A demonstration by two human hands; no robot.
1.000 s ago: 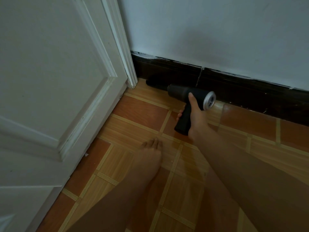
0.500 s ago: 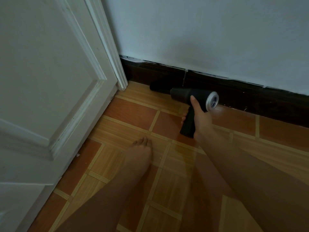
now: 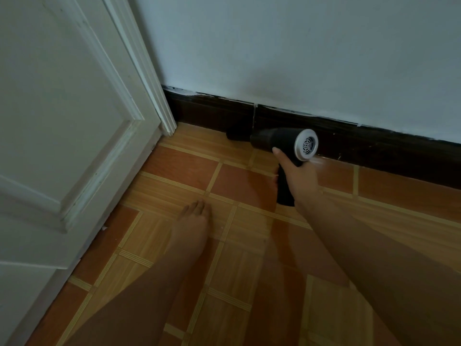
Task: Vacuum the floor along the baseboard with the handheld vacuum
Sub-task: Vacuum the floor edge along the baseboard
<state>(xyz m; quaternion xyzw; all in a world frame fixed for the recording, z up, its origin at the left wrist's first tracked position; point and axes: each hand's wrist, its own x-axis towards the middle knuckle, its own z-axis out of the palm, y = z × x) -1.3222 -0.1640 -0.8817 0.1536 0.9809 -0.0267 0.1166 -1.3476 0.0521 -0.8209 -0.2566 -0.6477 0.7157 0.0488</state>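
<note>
Nearest, the left hand (image 3: 195, 216) rests flat on the tiled floor (image 3: 174, 168), fingers straight. Farther right, the right hand (image 3: 298, 174) grips the handheld vacuum (image 3: 277, 139) by its handle. The vacuum's long axis lies along the dark baseboard (image 3: 374, 146), with its nozzle (image 3: 237, 134) pointing left toward the door frame (image 3: 162, 113)

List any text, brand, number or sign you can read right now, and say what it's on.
No readable text anywhere in this view.
Handheld vacuum, held by the right hand: no legible brand or label on its dark body.
Its silver rear grille: only a vent pattern.
Door, wall, baseboard, floor tiles: no writing.
</note>
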